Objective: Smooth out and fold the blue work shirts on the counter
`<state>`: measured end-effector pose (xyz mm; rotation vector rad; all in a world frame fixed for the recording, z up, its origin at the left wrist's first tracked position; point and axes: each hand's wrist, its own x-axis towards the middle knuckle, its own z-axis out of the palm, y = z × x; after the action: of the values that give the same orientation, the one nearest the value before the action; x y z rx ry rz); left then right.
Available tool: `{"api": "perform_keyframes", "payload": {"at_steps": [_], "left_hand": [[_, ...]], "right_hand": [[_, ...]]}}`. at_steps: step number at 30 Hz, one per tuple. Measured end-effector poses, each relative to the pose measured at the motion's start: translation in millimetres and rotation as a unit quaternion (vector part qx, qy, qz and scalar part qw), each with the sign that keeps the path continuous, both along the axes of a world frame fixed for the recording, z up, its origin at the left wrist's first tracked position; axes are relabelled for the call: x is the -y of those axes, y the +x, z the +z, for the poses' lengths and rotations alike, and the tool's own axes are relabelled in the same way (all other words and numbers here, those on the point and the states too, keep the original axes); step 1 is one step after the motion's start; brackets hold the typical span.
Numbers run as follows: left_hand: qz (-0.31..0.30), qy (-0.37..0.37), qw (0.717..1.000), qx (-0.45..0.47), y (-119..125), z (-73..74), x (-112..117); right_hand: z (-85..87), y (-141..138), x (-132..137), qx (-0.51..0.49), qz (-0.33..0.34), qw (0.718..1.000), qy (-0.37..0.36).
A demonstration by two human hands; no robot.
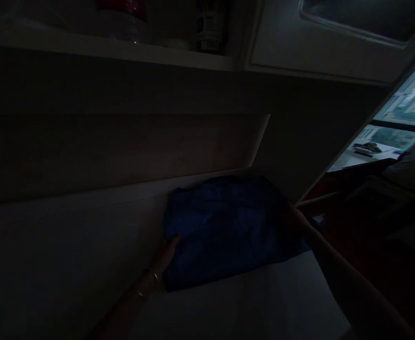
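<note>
The scene is very dark. A folded dark blue cloth (228,229) lies on a pale shelf (69,255) inside a cupboard. My left hand (166,255) reaches in from below and rests against the cloth's left edge, its fingers tucked under or against the fabric; a bracelet sits on the wrist. My right arm stretches in from the lower right, and my right hand (294,212) is at the cloth's right edge, with its fingers hidden behind the fabric.
An upper shelf (122,49) holds a clear container (122,23) and a dark bottle (210,28). A cupboard door (334,42) stands open at the upper right. Beyond it are a bright window (412,99) and a table (366,153) with small objects.
</note>
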<state>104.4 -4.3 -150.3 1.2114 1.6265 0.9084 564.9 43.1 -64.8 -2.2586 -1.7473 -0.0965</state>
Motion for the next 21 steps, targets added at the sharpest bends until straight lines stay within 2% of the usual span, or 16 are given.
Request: {"api": "perform_keyframes", "payload": {"at_steps": [1,3,5,6,8,10,12,14,16,18,21], "left_hand": [[0.002,0.013,0.999,-0.029,-5.5,5.2,1.4],[0.010,0.087,0.988,-0.130,-12.3,21.8,6.9],[0.012,0.197,0.947,-0.254,-9.5,37.6,16.9],[-0.005,0.242,0.922,-0.303,-4.2,42.2,23.5],[-0.103,0.278,0.887,-0.354,11.1,41.9,38.4],[-0.223,0.249,0.869,-0.364,27.1,31.4,52.6],[-0.275,0.210,0.866,-0.362,37.2,18.4,64.6],[-0.258,0.192,0.876,-0.360,36.9,10.9,75.6],[-0.239,0.186,0.881,-0.363,24.4,11.6,88.5],[-0.219,0.173,0.881,-0.381,0.6,17.0,106.2],[-0.143,0.150,0.874,-0.440,-50.6,20.3,142.5]], "right_hand": [[-0.9,-3.6,0.5,0.006,-0.016,1.000,0.000],[-3.1,-17.8,1.8,0.035,-0.035,0.999,0.023],[-10.9,-40.7,5.8,0.079,-0.018,0.995,0.061],[-17.7,-53.8,8.9,0.099,0.008,0.993,0.069],[-35.9,-78.7,16.4,0.110,0.068,0.991,0.038],[-54.7,-95.5,22.9,0.090,0.103,0.990,-0.020],[-67.2,-101.0,25.8,0.066,0.105,0.991,-0.050],[-70.1,-98.5,26.1,0.067,0.097,0.992,-0.042],[-65.1,-95.4,29.3,0.078,0.094,0.992,-0.006],[-58.1,-99.7,43.2,0.070,0.112,0.989,0.060],[-59.5,-129.9,92.6,0.008,0.178,0.974,0.141]]}}
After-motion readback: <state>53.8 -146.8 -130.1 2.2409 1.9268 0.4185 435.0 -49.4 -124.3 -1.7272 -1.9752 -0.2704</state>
